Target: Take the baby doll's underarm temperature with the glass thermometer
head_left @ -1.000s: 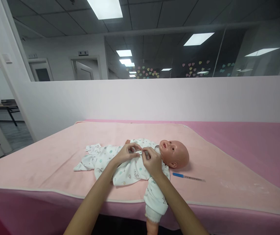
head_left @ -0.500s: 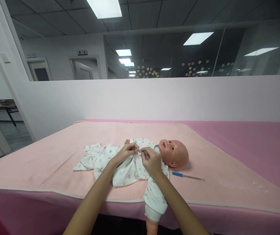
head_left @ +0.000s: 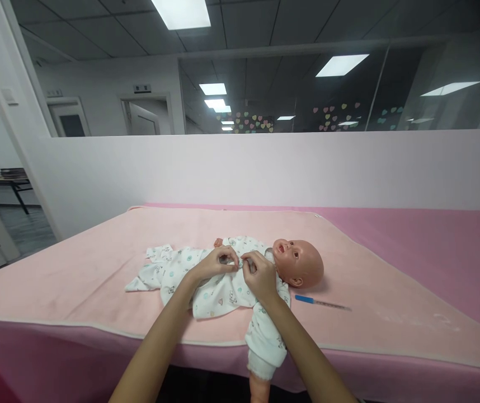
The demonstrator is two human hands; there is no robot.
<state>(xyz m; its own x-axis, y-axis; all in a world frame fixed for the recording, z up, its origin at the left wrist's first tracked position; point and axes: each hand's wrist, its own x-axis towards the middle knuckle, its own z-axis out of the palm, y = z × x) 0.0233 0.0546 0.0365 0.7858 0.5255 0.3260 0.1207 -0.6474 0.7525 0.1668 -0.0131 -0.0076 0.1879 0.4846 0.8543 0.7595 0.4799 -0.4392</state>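
Note:
A baby doll [head_left: 302, 263] lies on its back, its head to the right, dressed in white baby clothes [head_left: 217, 305] with small printed patterns. Over its chest, my left hand [head_left: 217, 263] curls thumb and fingers close together at the garment's front edge. Facing it from the right, my right hand [head_left: 260, 275] pinches the cloth just below the neck. The fingertips nearly meet, and the small fastening between them is mostly hidden. One sleeved doll arm hangs over the table's near edge, beside my right forearm.
A thin thermometer-like stick with a blue end [head_left: 305, 299] lies near the doll's head. A peach pad [head_left: 97, 280] covers much of the pink surface [head_left: 453, 257]. A white low wall [head_left: 265, 170] with glass above stands behind.
My left thumb has dropped lower and the fingers arch more, leaving a rounder gap. The white fastening seen between my hands is now largely covered. My right hand stays nearly still.

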